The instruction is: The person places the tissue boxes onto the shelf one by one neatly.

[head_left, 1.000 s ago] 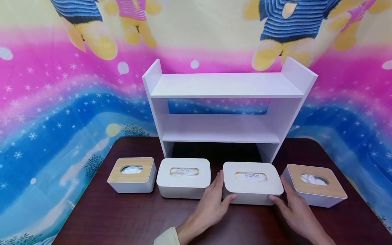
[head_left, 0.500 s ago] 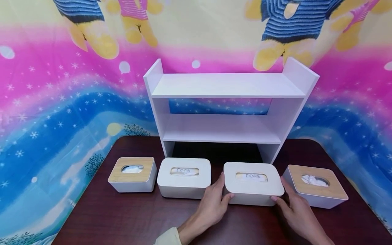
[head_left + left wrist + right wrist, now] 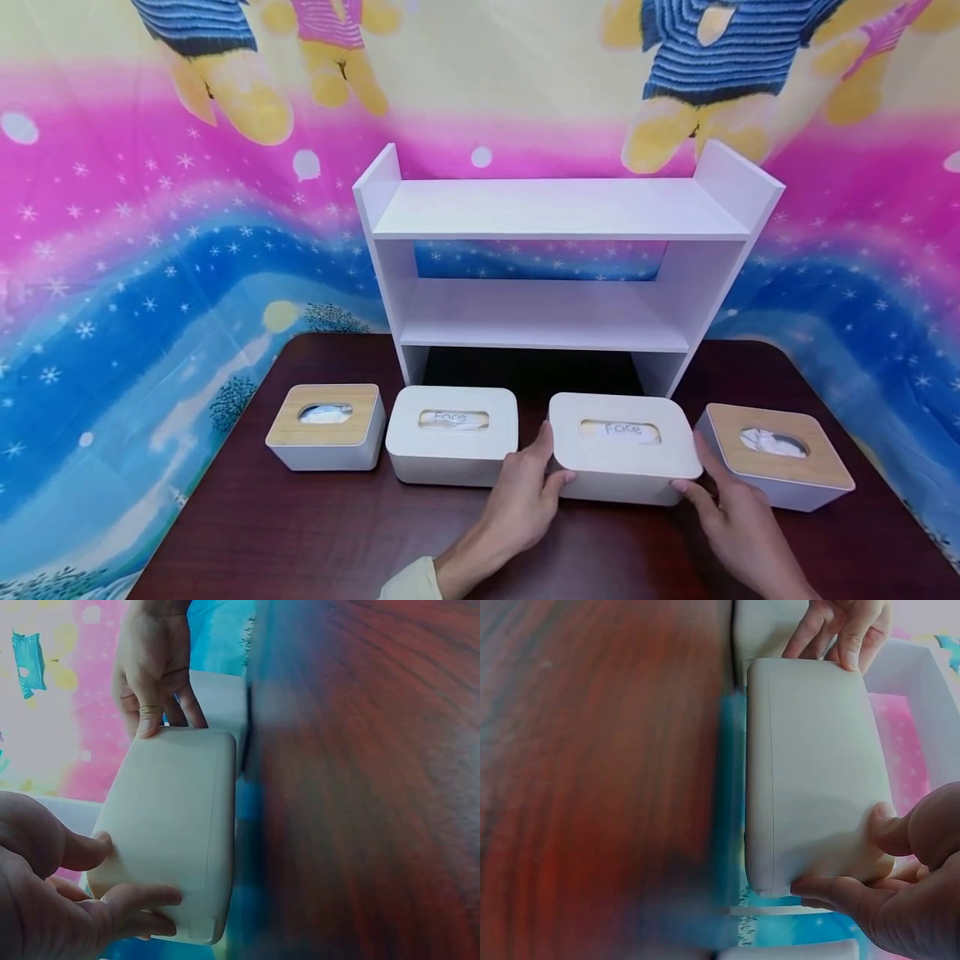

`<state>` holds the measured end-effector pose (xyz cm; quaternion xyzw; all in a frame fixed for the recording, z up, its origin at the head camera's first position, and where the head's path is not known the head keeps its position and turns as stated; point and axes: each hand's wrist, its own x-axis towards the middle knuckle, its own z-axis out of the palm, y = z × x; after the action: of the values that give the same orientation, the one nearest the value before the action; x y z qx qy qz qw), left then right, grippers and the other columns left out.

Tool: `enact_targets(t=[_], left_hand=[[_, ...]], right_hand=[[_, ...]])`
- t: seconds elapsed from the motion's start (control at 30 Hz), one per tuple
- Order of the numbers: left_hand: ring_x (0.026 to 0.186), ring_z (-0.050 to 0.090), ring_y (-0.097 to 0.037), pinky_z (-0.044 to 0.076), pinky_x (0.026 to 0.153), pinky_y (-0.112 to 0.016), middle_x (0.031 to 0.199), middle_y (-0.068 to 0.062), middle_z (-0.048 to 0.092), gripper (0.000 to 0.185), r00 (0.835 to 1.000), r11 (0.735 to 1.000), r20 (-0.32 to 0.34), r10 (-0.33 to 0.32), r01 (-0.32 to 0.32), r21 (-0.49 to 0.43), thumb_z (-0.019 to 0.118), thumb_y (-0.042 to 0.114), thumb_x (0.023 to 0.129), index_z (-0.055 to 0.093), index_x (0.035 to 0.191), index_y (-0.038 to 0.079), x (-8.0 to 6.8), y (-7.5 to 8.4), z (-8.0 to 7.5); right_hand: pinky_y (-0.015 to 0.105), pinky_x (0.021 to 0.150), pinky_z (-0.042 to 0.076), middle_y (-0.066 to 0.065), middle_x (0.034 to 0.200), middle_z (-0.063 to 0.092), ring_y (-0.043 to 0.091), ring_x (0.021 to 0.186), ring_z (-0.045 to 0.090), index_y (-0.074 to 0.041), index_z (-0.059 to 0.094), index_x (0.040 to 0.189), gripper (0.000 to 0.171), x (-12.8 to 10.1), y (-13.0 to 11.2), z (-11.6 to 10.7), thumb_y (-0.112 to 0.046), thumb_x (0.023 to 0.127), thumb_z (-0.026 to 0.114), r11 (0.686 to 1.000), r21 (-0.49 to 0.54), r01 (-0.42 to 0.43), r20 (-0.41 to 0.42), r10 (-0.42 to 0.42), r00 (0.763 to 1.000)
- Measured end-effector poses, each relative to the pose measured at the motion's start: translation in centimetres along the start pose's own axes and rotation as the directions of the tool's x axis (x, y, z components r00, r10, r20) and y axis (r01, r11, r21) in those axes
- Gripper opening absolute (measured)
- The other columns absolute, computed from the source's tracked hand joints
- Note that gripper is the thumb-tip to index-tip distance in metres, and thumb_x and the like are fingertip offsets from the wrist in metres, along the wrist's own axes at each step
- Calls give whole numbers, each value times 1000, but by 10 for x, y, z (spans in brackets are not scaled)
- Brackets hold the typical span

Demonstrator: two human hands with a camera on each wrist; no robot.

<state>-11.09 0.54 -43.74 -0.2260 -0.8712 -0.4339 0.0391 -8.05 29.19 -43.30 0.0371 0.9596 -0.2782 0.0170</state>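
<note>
- Now gripping the white tissue box (image 3: pixel 622 450) at both ends, second from the right in a row of four along the front of the dark wooden table (image 3: pixel 300 533).
- Clamping its left end with the left hand (image 3: pixel 525 492): pressing the thumb onto the near face and wrapping the fingers round the end wall, down in the narrow gap beside the other white box (image 3: pixel 450 433).
- Mirroring that with the right hand (image 3: pixel 731 517): setting the thumb at the near right corner and curling the fingers up the end wall, just beside the wood-lidded box (image 3: pixel 780 454).
- Checking it from the wrists: seeing the left hand (image 3: pixel 37 885) pinching one short end of the box (image 3: pixel 169 825) with the right hand (image 3: pixel 154 660) capping the far end, and the same from the other side, right hand (image 3: pixel 907 885) on the box (image 3: pixel 814 772), left hand (image 3: pixel 844 626) opposite.
- Holding the box squarely in front of the white shelf (image 3: pixel 555 208), near its open bottom bay but not inside it; not managing to tell whether the base is off the table.
- Reading this as the securing stage: getting a firm two-handed hold, with the box not yet out of its row.
- Calling, for any move from here, for an even squeeze from both ends, keeping the box level and minding the neighbours close on either side.
- Leaving the far-left wood-lidded box (image 3: pixel 324 425) untouched.
</note>
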Motion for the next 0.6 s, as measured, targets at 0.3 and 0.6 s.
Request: enact_targets(t=[0.3,0.6], left_hand=[[147,55,-27,51,117,-45,159,-24,53,66,1000,997,6,-28,28,-66,69,19,105,43,158,-10,3,12,-14],[152,48,-28,46,121,-47,161,-24,48,66,999,993,-5,-42,41,-109,69,20,105,42,159,-8,7,21,-29]], right_hand=[[72,103,51,35,166,33,60,145,45,-10,14,172,77,-7,-10,-12,-39,113,55,999,-1,36,-78,-36,996],[63,90,60,37,160,43,60,136,54,-14,22,172,75,-10,-20,-21,-35,111,61,995,-21,96,-175,-98,980]])
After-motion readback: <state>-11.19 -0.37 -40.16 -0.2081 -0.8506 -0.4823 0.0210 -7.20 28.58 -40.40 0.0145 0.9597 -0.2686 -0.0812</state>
